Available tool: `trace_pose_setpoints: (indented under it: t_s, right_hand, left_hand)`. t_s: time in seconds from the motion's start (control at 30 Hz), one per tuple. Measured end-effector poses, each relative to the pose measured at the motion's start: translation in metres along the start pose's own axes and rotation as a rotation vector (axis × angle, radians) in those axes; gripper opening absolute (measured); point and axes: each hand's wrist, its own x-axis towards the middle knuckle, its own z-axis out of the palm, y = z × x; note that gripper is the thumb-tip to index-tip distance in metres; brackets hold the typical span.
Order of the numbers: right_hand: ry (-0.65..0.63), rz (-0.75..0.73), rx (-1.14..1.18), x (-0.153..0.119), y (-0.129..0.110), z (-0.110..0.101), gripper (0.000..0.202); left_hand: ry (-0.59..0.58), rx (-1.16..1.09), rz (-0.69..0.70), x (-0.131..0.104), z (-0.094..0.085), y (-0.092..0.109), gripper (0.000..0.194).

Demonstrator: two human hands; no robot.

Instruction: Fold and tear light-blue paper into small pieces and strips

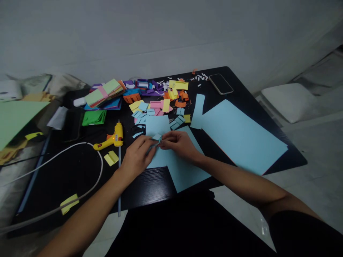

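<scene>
A small folded piece of light blue paper (157, 137) is pinched between my two hands above the table's middle. My left hand (138, 153) grips its left side, with thumb and fingers closed. From the right, my right hand (180, 144) pinches the other edge with thumb and forefinger. Beneath them lie a blue paper sheet (158, 123) and a second blue sheet (184, 175), which overlap. Just beyond the hands are small folded blue paper pieces (177, 122). The fingers hide part of the held piece.
A yellow glue gun (116, 135) with a long glue stick lies left of my hands, near a white cable (102, 167). Colored paper stacks (105, 92) and scraps line the back. Large blue sheets (241, 135) and a phone (221, 84) are on the right.
</scene>
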Motion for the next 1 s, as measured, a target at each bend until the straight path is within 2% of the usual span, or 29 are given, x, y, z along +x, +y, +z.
trace_pose_setpoints:
  t_s: [0.43, 0.63, 0.83, 1.0]
  right_hand:
    - [-0.037, 0.038, 0.011, 0.0007, 0.0000, -0.0021, 0.031]
    - [-0.042, 0.042, 0.011, 0.0015, 0.0007, -0.0024, 0.025]
    - [-0.042, 0.060, 0.002, 0.0020, -0.0014, -0.0027, 0.034]
    - [-0.029, 0.075, 0.008, 0.0023, -0.0017, -0.0033, 0.028]
  left_hand:
    - [-0.064, 0.033, 0.062, 0.0011, -0.0025, 0.0009, 0.019]
    - [-0.100, 0.076, 0.086, 0.0008, -0.0030, -0.0003, 0.018]
    - [-0.113, 0.096, 0.142, 0.0024, -0.0055, -0.0020, 0.015]
    - [-0.139, 0.074, 0.156, 0.0038, -0.0074, -0.0036, 0.017]
